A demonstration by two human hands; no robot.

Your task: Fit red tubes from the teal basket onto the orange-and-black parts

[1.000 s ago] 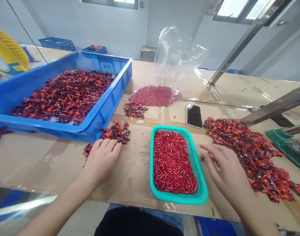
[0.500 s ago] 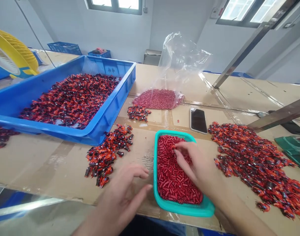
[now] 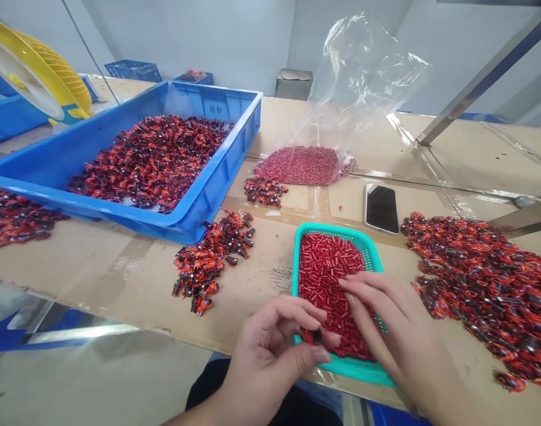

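The cardboard-covered table (image 3: 119, 266) bore a blue crate (image 3: 199, 207) on its left, a teal basket (image 3: 332, 229) near its front edge, and behind the basket a clear plastic bag (image 3: 315, 164) and a dark phone (image 3: 381, 208). Red-and-black pieces lay loose on the cardboard in a broad heap (image 3: 479, 266) at the right, a small heap (image 3: 212, 260) by the crate's corner, a smaller clump (image 3: 264, 190) before the bag, and seemingly another pile (image 3: 13, 216) at far left.

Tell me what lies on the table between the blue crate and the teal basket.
In the head view, a small pile of red-and-black pieces lies on the cardboard between the blue crate and the teal basket.
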